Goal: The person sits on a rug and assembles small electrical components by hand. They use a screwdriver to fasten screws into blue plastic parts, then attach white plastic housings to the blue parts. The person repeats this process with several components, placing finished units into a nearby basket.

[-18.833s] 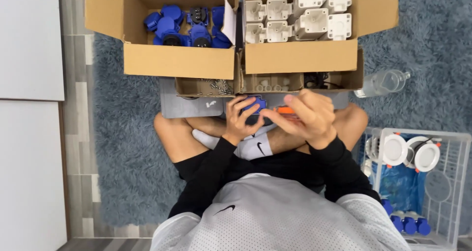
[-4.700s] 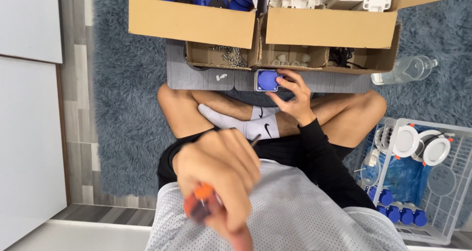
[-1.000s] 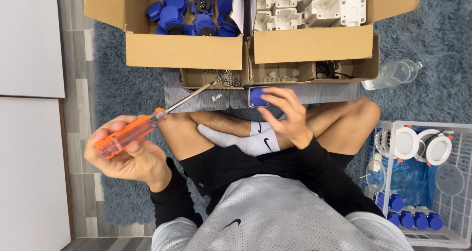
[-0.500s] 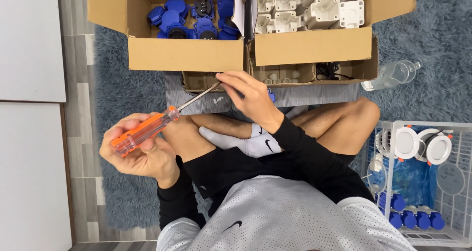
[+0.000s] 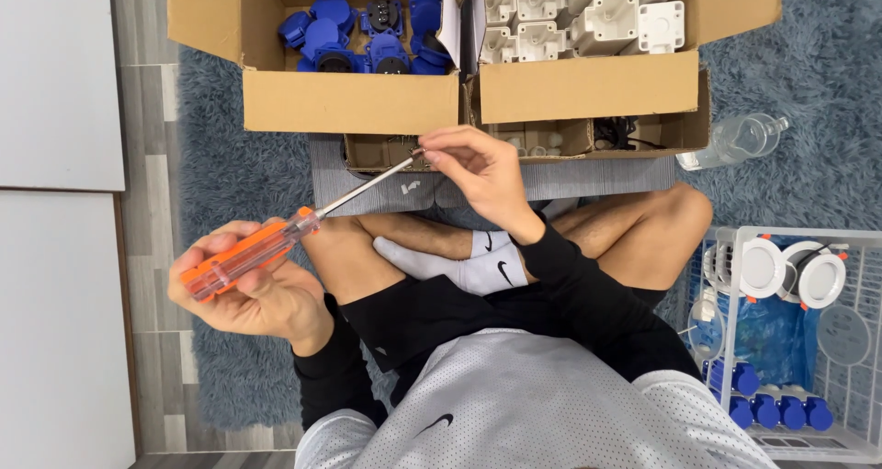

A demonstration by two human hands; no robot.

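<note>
Blue shag rug (image 5: pixel 230 175), cardboard boxes (image 5: pixel 354 111) ahead
Left hand (image 5: pixel 253 290) closed around the orange screwdriver (image 5: pixel 276 244); right hand (image 5: pixel 478 166) pinches its tip, best held level

1. Far left, a cardboard box (image 5: pixel 349 101) stuffed with blue sockets (image 5: pixel 363 37).
2. Right next to it, another box (image 5: pixel 588 88) of white housings (image 5: pixel 588 10).
3. Clear plastic bottle (image 5: pixel 735 140) lying on the shaggy blue rug (image 5: pixel 220 170).
4. Near right, a white wire basket (image 5: pixel 790 340) with round white lamps (image 5: pixel 790 271).
</note>
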